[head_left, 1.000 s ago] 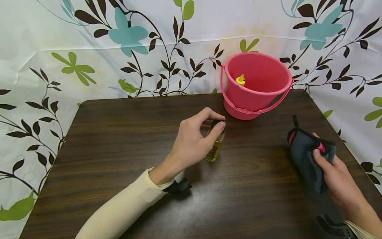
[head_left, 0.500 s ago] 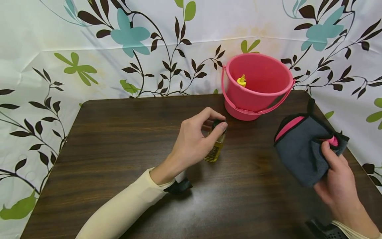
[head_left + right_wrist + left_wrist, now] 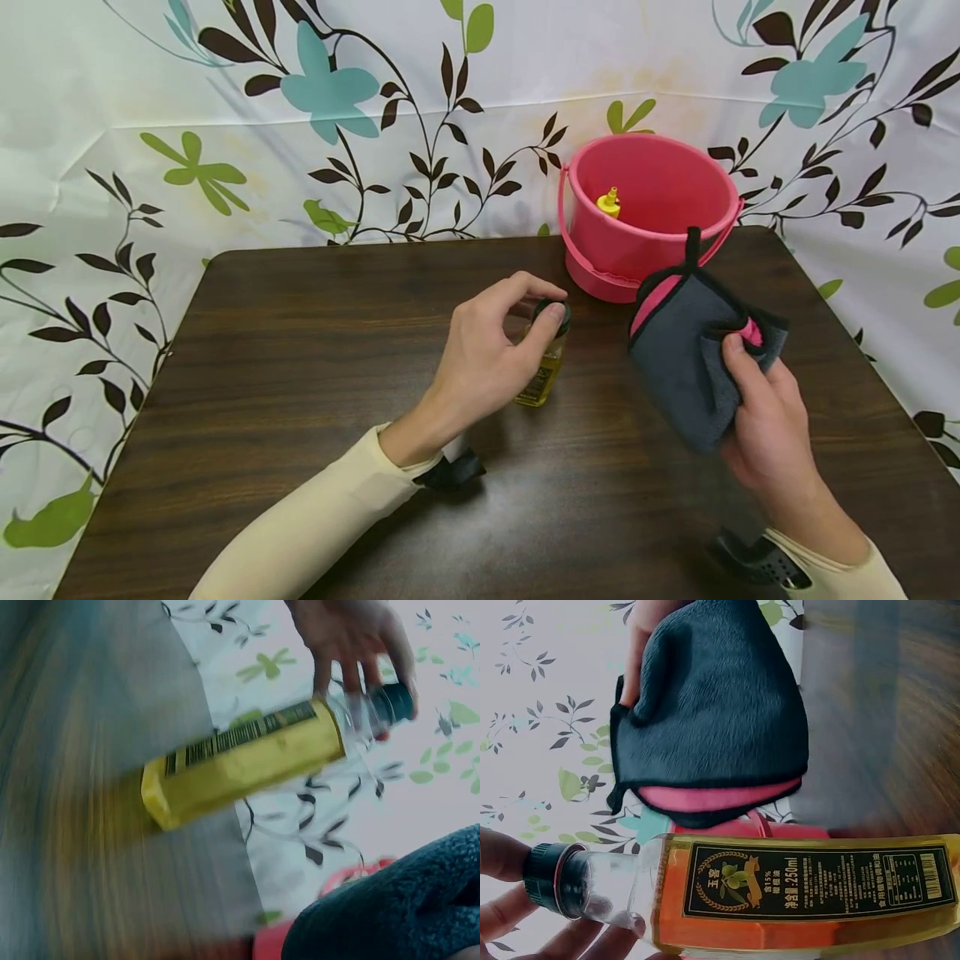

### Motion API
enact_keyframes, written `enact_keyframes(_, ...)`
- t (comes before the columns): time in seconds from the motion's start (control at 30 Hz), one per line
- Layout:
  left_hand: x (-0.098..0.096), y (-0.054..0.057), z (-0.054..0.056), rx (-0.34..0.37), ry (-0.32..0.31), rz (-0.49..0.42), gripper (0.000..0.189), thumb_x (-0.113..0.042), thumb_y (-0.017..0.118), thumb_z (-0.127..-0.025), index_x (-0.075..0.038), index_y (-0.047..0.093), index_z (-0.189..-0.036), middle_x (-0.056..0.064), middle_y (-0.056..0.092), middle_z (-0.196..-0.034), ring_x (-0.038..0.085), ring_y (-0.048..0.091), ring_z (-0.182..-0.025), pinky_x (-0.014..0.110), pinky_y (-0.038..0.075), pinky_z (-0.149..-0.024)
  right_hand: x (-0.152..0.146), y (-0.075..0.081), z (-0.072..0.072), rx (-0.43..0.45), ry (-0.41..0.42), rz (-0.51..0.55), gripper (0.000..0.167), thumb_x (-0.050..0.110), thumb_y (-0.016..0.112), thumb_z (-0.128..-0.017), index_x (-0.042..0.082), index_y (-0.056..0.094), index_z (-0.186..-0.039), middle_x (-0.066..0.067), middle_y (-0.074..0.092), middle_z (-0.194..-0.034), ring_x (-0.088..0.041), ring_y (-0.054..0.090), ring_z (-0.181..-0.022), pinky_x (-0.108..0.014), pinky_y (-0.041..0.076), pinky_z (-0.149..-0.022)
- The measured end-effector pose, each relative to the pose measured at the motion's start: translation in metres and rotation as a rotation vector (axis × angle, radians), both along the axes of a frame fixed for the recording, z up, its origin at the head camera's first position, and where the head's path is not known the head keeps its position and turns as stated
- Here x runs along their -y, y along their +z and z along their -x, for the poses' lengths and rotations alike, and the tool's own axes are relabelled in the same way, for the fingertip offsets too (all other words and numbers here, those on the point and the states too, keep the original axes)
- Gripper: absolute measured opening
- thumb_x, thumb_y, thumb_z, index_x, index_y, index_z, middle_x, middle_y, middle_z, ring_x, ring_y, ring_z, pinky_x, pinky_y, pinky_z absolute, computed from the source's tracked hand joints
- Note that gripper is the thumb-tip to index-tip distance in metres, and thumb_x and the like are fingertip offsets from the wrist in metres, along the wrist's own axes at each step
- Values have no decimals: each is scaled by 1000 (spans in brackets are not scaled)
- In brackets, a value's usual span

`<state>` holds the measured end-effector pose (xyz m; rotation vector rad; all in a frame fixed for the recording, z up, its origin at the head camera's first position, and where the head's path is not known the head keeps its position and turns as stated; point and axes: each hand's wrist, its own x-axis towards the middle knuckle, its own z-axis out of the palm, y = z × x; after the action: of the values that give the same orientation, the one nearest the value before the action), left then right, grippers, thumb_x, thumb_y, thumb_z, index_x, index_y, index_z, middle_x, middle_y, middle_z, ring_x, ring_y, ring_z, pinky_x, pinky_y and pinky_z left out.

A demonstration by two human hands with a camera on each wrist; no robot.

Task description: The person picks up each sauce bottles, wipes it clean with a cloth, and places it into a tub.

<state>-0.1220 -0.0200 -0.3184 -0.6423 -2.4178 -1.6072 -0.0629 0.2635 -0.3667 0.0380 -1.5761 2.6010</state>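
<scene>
My left hand (image 3: 491, 350) pinches the dark cap of a glass oil bottle (image 3: 817, 889), thumb on the near side. The bottle holds yellow oil and has a black label marked 250ml; in the head view it looks upright on the table. To its right, my right hand (image 3: 772, 425) grips a folded cleaning cloth (image 3: 686, 358), dark grey with pink inside, black edging and a hanging loop. The thumb presses on the cloth's right corner. In the head view, cloth and bottle are apart. The right wrist view shows only part of the cloth (image 3: 397, 900), low on the right.
A pink bucket (image 3: 622, 254) stands at the table's back right, its handle hanging at the front. Inside it shows a yellow nozzle cap (image 3: 609, 202). The dark wooden table (image 3: 315, 350) meets a patterned white curtain (image 3: 525, 50) behind.
My right hand has moved left toward the bottle, carrying the cloth, which now partly covers the bucket's lower right. The cloth has turned its flat side to the head camera. My left hand stays put.
</scene>
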Motion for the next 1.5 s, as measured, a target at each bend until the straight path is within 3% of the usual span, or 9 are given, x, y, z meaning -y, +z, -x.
enact_keyframes(0.3,-2,-1,-2,5,34,-1,15,-25,68,-102,-22,74,-115,-5,72,-108,8,71,-99,30,61,-77,57,19,5,75,-39,-277,31,25,51,-112,12,59,-139,-1,66,-119,-9,69,-97,-25,62,-79)
enact_keyframes(0.47,-2,-2,-2,-27,42,-4,16,-25,69,-102,-20,75,-116,-3,70,-108,9,71,-99,32,61,-76,83,21,8,25,5,-363,34,22,50,-113,18,57,-146,2,68,-125,-10,68,-104,-25,60,-84)
enact_keyframes(0.6,-2,-3,-2,-45,42,-10,17,-25,70,-101,-19,75,-116,0,70,-108,11,71,-98,34,61,-74,98,18,9,15,26,-421,31,22,51,-113,16,57,-142,1,69,-117,-10,67,-95,-25,60,-78)
enact_keyframes(0.73,-3,-5,-1,-57,45,-12,16,-24,71,-101,-18,75,-115,1,69,-108,12,72,-96,33,61,-72,107,16,11,-15,40,-486,41,20,50,-113,15,51,-153,3,65,-125,-10,61,-102,-23,55,-83)
enact_keyframes(0.87,-3,-5,-1,-70,51,-13,16,-23,71,-100,-18,75,-115,2,69,-107,11,72,-94,32,60,-71,110,14,13,-33,37,-479,43,18,49,-113,13,50,-155,2,65,-128,-11,59,-110,-21,52,-91)
enact_keyframes(1.03,-4,-6,0,-87,54,-16,15,-23,72,-100,-16,75,-114,4,69,-105,12,72,-91,31,60,-69,113,12,15,-78,50,-456,47,14,48,-112,15,46,-160,2,58,-151,-10,55,-123,-19,49,-98)
enact_keyframes(1.17,-4,-5,1,-91,51,-14,15,-22,72,-100,-15,74,-114,4,69,-104,12,71,-90,31,60,-68,115,13,16,-90,44,-448,47,12,49,-112,14,48,-158,1,62,-143,-8,56,-113,-19,50,-91)
enact_keyframes(1.3,-3,-4,2,-83,44,-4,16,-23,72,-100,-14,73,-114,3,68,-105,12,71,-90,28,59,-68,116,13,17,-98,32,-442,46,12,50,-112,13,48,-158,2,64,-138,-8,58,-115,-19,50,-94)
enact_keyframes(1.5,-2,-5,1,-69,31,3,17,-22,72,-100,-13,72,-115,6,68,-106,13,71,-91,28,59,-68,116,14,17,-88,49,-435,48,13,47,-113,15,44,-161,2,55,-154,-15,53,-133,-20,46,-107)
